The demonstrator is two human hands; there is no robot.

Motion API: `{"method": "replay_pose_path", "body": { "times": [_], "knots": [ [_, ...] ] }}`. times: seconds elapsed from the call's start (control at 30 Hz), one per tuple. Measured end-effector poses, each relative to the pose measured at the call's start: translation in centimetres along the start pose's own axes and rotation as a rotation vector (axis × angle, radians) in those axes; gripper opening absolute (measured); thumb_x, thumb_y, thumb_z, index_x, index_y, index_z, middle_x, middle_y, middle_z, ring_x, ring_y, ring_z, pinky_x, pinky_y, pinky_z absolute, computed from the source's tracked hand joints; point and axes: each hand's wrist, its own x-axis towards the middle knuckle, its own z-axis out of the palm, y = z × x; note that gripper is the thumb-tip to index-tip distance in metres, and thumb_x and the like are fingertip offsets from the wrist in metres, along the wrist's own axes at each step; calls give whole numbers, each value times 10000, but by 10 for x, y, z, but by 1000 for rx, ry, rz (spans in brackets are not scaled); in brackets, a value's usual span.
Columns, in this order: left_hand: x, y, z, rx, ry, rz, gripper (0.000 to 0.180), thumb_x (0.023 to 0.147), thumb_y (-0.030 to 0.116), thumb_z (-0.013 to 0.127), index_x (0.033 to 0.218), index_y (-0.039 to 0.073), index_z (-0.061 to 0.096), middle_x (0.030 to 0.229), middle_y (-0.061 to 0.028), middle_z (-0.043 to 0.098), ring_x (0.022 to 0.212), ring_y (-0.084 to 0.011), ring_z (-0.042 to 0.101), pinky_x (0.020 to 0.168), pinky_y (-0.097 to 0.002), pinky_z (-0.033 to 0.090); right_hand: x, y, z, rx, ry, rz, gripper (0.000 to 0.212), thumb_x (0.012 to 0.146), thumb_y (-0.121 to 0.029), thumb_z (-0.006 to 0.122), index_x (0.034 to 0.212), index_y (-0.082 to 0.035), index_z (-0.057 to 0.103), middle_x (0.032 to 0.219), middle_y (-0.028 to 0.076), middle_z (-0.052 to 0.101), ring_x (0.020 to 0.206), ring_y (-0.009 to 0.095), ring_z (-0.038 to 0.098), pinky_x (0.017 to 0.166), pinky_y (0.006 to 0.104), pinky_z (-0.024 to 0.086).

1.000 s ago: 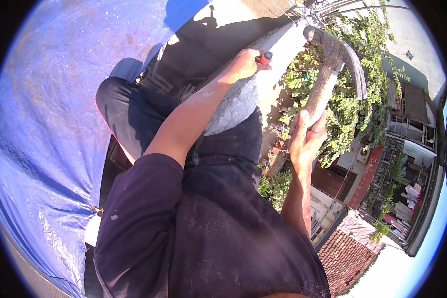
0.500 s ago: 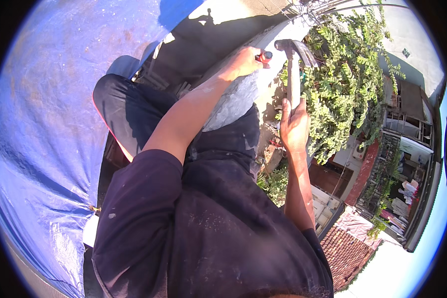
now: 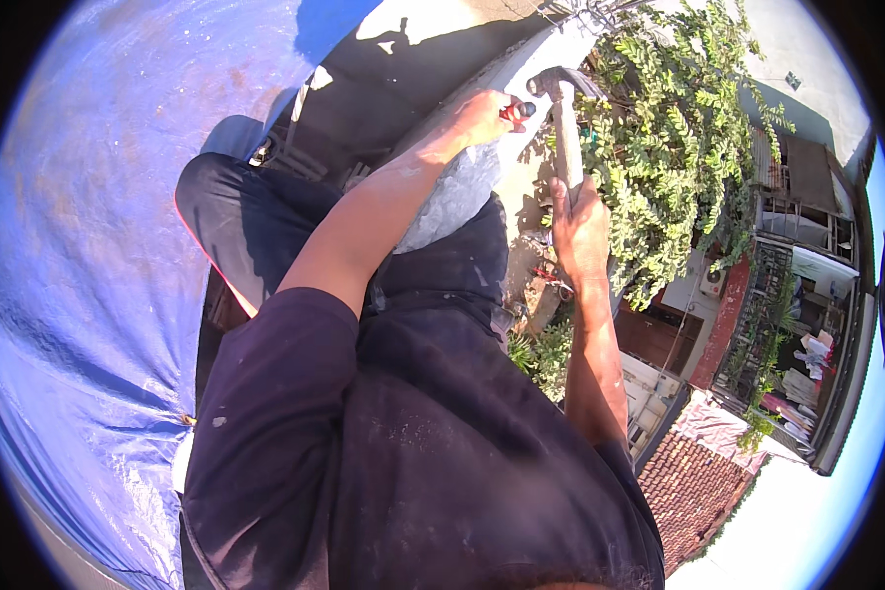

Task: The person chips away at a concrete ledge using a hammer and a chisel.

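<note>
My left hand [image 3: 478, 118] is closed around a short red-handled tool [image 3: 518, 112] with a dark, round butt end. It rests at the pale, rough top of a wall [image 3: 454, 202]; the tool's working end is hidden under my fingers. In my right hand [image 3: 581, 236] I grip a claw hammer [image 3: 567, 143] by its pale, worn handle. The hammer's dark head is up beside the red-handled tool, slightly beyond it and to the right, with a small gap between them. My thumb lies along the handle.
A large blue tarp [image 3: 88, 246] spreads over the left side. My bent leg [image 3: 251, 211] in dark trousers is beside the wall. Leafy branches [image 3: 674, 147] hang close to the hammer on the right. Houses and a tiled roof [image 3: 693, 492] lie below.
The hammer has shifted slightly left and away from me, its head closer to the red-handled tool. My left hand keeps its hold near the same place. The view has tilted a little.
</note>
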Motion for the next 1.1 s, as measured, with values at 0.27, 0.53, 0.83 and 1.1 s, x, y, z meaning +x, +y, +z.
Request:
{"method": "replay_pose_path", "body": {
  "times": [0.27, 0.53, 0.83, 1.1],
  "knots": [
    [6, -11, -2, 46, 73, 26, 298, 821, 188, 833, 1073, 45, 766, 937, -146, 780, 826, -213, 744, 788, -353, 555, -15, 2, 11, 168, 163, -46, 464, 1042, -347, 600, 1140, 104, 553, 639, 213, 636, 564, 371, 648, 565, 458, 501],
    [13, -19, -13, 93, 117, -39, 298, 767, 269, 874, 836, 38, 698, 851, -145, 743, 802, -237, 726, 768, -364, 542, -44, 16, -8, 362, 41, 221, 477, 1051, -375, 590, 1172, 86, 600, 749, 145, 649, 653, 194, 585, 645, 385, 499],
    [2, -53, -52, 69, 479, -167, 221, 869, 244, 780, 971, 61, 712, 921, -126, 770, 883, -278, 747, 808, -384, 568, -76, 52, 9, 584, 83, 206, 364, 1063, -395, 574, 1021, -37, 526, 592, -14, 511, 463, 76, 482, 423, 252, 393],
    [-8, -60, -21, -161, 271, -12, 216, 879, 228, 754, 917, 48, 640, 797, -73, 697, 752, -191, 678, 762, -342, 544, -71, 38, 20, 677, -3, 293, 430, 1036, -444, 612, 1003, -26, 518, 579, 1, 515, 453, 97, 492, 427, 266, 413]
  ]
}}
